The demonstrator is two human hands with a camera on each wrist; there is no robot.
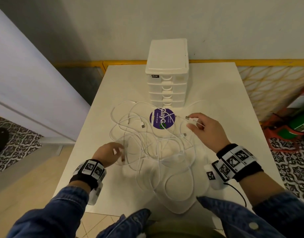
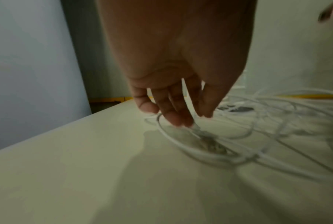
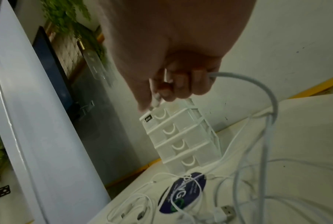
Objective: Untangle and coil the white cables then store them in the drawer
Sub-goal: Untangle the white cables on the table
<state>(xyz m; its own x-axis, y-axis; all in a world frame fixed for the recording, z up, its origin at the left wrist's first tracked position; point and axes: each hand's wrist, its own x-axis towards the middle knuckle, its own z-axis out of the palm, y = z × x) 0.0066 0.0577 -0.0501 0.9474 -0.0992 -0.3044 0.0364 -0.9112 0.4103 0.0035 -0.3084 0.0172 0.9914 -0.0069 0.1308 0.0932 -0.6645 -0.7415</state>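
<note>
White bench [image 1: 216,93], drawer unit [image 1: 166,73] at back, drawers closed. White cables [image 1: 147,146] tangled just before unit. Right hand [image 1: 205,128] pinches plug end, raised; left hand [image 1: 109,154] fingers straight, touching loop. Advice: draw plug end out slowly, left pins the heap.

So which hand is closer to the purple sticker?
Right. The right hand holds a cable end just right of the sticker; the left hand is nearer the person, at the tangle's left side.
</note>
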